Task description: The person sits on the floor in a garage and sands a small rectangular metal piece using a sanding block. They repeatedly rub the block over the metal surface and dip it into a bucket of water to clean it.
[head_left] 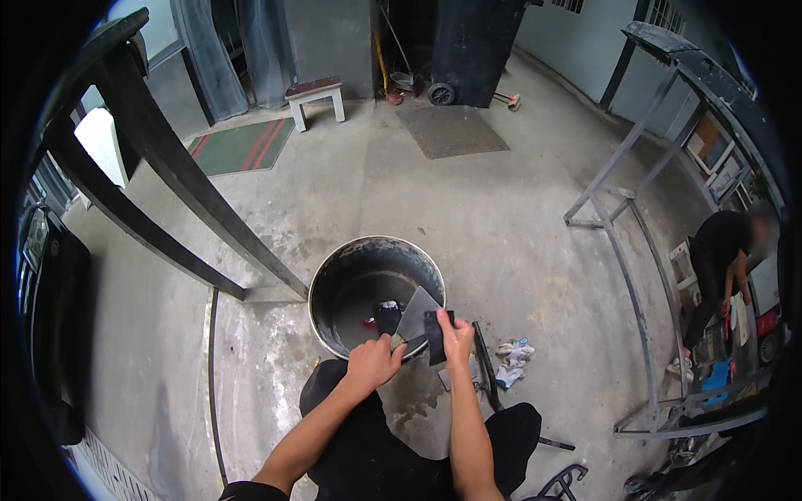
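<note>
In front of my knees stands a round dark tub with a pale rim. Over its near right side, my left hand is closed around the handle end of a wide, flat grey blade, whose exact kind I cannot make out. A small yellowish-green piece shows at its fingertips. My right hand grips a black, sheet-like rectangle against or close beside the blade's right edge. Inside the tub lie a dark object and a small red item.
White-and-blue gloves lie right of the tub beside a dark bar. Metal frames rise at left and right. A person bends at far right. A small bench and wheeled bin stand behind.
</note>
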